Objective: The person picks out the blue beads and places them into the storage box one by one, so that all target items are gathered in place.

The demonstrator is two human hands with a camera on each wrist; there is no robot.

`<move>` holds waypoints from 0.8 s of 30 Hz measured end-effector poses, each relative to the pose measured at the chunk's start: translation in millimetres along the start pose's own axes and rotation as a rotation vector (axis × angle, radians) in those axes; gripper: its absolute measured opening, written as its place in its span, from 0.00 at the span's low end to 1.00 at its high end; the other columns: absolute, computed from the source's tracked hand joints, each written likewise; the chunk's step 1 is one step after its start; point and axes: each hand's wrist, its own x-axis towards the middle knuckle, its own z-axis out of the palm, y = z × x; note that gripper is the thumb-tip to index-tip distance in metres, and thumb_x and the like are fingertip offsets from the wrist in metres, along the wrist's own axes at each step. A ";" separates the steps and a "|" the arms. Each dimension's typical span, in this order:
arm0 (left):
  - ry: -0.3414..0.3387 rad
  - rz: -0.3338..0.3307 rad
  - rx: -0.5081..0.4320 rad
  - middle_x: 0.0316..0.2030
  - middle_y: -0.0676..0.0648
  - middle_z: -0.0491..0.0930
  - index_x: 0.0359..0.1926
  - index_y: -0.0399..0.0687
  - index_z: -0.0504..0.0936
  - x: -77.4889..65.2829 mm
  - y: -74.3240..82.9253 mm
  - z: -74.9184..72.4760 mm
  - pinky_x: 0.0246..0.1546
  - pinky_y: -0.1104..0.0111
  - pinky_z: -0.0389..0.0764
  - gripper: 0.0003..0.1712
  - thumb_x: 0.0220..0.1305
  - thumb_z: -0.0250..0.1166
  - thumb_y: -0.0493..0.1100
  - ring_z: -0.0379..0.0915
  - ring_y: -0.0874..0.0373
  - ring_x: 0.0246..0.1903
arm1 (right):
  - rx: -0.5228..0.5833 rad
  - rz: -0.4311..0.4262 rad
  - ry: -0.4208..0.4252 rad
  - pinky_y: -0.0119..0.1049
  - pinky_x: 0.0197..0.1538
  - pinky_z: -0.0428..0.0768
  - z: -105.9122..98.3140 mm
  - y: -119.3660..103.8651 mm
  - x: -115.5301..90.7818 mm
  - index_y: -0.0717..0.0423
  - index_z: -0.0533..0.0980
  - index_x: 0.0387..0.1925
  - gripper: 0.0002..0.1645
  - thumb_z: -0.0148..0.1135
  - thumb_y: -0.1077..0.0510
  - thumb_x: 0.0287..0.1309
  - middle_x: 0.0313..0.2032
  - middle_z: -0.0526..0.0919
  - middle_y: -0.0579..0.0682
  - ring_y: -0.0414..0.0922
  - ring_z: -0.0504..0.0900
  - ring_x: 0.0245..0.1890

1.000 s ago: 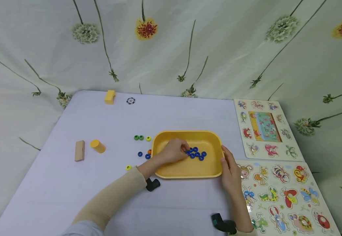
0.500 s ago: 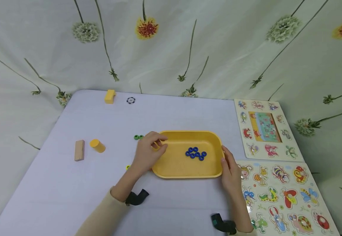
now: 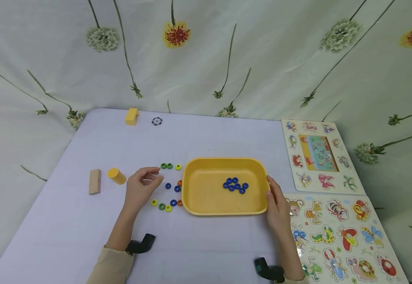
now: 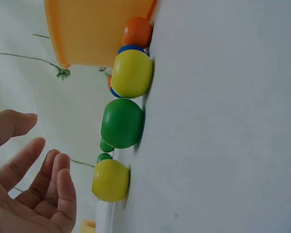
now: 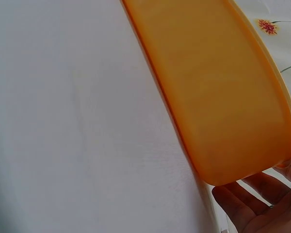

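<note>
My left hand (image 3: 142, 189) hovers left of the loose beads, thumb and fingers apart and nothing between them. Near it on the cloth lie round beads: green (image 3: 163, 166), yellow (image 3: 154, 202), blue (image 3: 168, 185) and orange (image 3: 180, 203). In the left wrist view, a green bead (image 4: 122, 123) and a yellow bead (image 4: 110, 180) show beside the fingers. A yellow tray (image 3: 223, 213) holds a cluster of several blue beads (image 3: 237, 185), right of its middle. My right hand (image 3: 278, 209) grips the tray's right end; its fingers (image 5: 235, 206) are at the end wall.
Further left stand a wooden block (image 3: 94, 182) and a yellow cylinder (image 3: 117, 176). At the back edge are a yellow block (image 3: 132, 117) and a poker chip (image 3: 157, 121). Two picture puzzle boards, one with sea animals (image 3: 297, 160) and one with insects (image 3: 342, 221), lie at right.
My left hand has left the blue beads in the tray and moved left, past the tray's rim, to the outer side of the loose beads. The right hand stays on the tray.
</note>
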 end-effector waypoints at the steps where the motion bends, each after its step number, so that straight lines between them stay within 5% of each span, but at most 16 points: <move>1: -0.014 -0.019 0.002 0.37 0.59 0.76 0.43 0.60 0.78 -1.9 2.6 -1.4 0.30 0.80 0.73 0.20 0.49 0.64 0.58 0.70 0.67 0.33 | 0.001 0.000 0.000 0.41 0.60 0.65 0.1 0.1 -0.2 0.27 0.59 0.59 0.24 0.41 0.53 0.64 0.61 0.65 0.38 0.40 0.63 0.61; 7: -0.140 -0.087 -0.033 0.36 0.49 0.77 0.46 0.49 0.77 -10.8 30.3 -8.7 0.32 0.82 0.73 0.22 0.51 0.64 0.54 0.71 0.64 0.33 | 0.008 -0.005 0.000 0.41 0.59 0.65 0.6 1.4 -1.6 0.27 0.60 0.59 0.25 0.41 0.54 0.64 0.60 0.65 0.38 0.40 0.64 0.61; 12: -0.227 -0.130 0.033 0.36 0.51 0.77 0.45 0.52 0.77 -13.5 32.3 -6.7 0.33 0.81 0.73 0.23 0.48 0.66 0.54 0.71 0.62 0.32 | 0.004 -0.005 -0.001 0.41 0.59 0.66 0.5 2.0 -2.1 0.27 0.60 0.59 0.25 0.41 0.54 0.64 0.60 0.66 0.38 0.40 0.64 0.60; 24: -0.218 -0.034 0.172 0.35 0.55 0.74 0.37 0.53 0.81 -13.3 28.6 0.9 0.33 0.77 0.73 0.12 0.48 0.67 0.46 0.69 0.63 0.33 | 0.016 -0.048 0.019 0.37 0.59 0.65 1.4 2.7 0.1 0.29 0.61 0.59 0.25 0.41 0.56 0.64 0.60 0.66 0.38 0.37 0.64 0.60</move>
